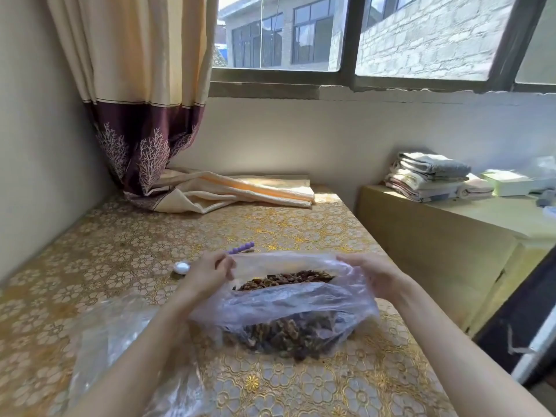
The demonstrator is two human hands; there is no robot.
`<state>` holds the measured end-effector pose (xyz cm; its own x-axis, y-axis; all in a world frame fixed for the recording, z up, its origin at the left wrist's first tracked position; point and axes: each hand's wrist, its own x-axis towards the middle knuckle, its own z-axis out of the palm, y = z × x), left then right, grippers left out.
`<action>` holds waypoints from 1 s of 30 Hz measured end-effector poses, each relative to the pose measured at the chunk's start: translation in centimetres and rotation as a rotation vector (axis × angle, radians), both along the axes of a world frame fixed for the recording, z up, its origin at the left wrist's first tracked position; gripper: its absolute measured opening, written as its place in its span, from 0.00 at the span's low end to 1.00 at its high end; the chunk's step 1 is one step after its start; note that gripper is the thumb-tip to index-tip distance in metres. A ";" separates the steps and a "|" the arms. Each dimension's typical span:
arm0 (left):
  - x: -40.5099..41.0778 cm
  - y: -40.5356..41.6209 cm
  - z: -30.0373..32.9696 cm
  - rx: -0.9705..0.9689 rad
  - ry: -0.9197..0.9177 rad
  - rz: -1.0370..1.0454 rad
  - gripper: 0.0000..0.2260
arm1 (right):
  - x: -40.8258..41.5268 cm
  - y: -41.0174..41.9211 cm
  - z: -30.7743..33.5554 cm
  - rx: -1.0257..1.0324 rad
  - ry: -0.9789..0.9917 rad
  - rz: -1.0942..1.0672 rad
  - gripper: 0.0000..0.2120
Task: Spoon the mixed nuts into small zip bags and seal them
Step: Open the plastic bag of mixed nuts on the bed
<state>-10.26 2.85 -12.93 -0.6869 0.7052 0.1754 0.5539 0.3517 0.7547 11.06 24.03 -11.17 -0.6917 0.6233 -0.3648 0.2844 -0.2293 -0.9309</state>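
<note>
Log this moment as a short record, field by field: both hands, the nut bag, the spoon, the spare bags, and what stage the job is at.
left hand: grips the left edge of the bag's mouth
right hand: grips the right edge of the mouth
big plastic bag: on the table, mouth held open
mixed nuts: fill the bag, visible through the opening
spoon: purple handle, lying on the table beyond the bag, not held
clear bags: empty, lying left of the big bag
table: gold floral cover
stage: no nuts spooned into a small bag yet
</note>
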 end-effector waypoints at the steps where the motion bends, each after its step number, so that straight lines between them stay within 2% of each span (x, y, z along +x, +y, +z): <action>1: -0.4 0.3 0.2 0.026 -0.149 0.017 0.12 | -0.4 0.5 -0.1 -0.047 -0.016 0.039 0.09; 4: -1.8 1.0 0.7 0.060 -0.570 0.054 0.05 | -1.5 1.8 -0.7 -0.148 -0.052 0.094 0.09; 6: -2.9 1.4 0.5 0.000 -0.629 0.077 0.03 | -2.0 2.5 -1.2 -0.074 -0.117 0.118 0.08; 9: -3.6 1.9 -0.6 -0.188 -0.442 0.071 0.05 | -2.2 3.0 -2.4 0.272 -0.286 0.127 0.07; 11: -3.7 2.1 -1.2 -0.195 -0.329 0.077 0.06 | -2.1 2.9 -2.9 0.448 -0.339 0.068 0.05; 13: -3.9 2.0 -1.2 -0.135 -0.221 0.114 0.06 | -1.9 2.5 -3.0 0.643 -0.356 -0.012 0.09; 15: -3.8 1.6 -0.7 -0.044 -0.020 0.151 0.07 | -1.4 1.9 -2.6 0.868 -0.267 -0.140 0.11; 17: -3.2 0.4 0.0 0.099 0.192 0.067 0.07 | -0.6 0.5 -1.5 1.088 -0.070 -0.173 0.08; 19: -1.7 -1.4 0.7 0.132 0.290 -0.151 0.07 | 0.4 -1.0 -0.3 1.151 0.070 0.023 0.06; 20: -0.7 -2.4 0.9 0.089 0.294 -0.260 0.07 | 0.9 -1.8 0.0 1.124 0.057 0.174 0.07; 23: 1.2 -4.8 0.5 -0.114 0.360 -0.411 0.19 | 2.4 -3.5 -0.2 1.082 -0.195 0.537 0.12; 25: 1.6 -5.7 0.4 -0.227 0.460 -0.379 0.23 | 3.0 -3.7 -0.5 1.157 -0.269 0.550 0.11; 27: 1.8 -6.4 0.4 -0.273 0.553 -0.353 0.23 | 3.5 -4.0 -0.4 1.224 -0.306 0.516 0.08; 30: 3.0 -6.9 0.5 -0.309 0.720 -0.351 0.20 | 4.0 -4.7 -0.4 1.399 -0.389 0.510 0.14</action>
<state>-7.29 -4.07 -12.42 -0.2146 0.9442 0.2497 0.9765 0.2019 0.0759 15.09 19.36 -11.62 -0.9348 0.3439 0.0889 0.3269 0.9308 -0.1634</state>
